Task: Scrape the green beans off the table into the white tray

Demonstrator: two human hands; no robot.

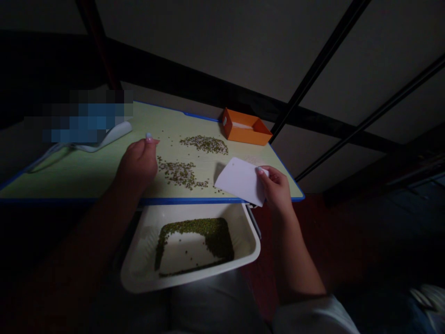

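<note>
My right hand pinches a white flat card by its right edge and holds it tilted over the table's front right corner. My left hand rests on the pale green table with fingers curled together, nothing visible in them, just left of a scattered patch of small green beans. A second bean pile lies farther back. Below the table's front edge, on my lap, sits a white tray holding more green beans around its inner rim.
An orange box stands at the table's back right. A white cable with a plug lies at the back left beside a blurred patch. The table has a blue edge. Dark beams cross the wall behind.
</note>
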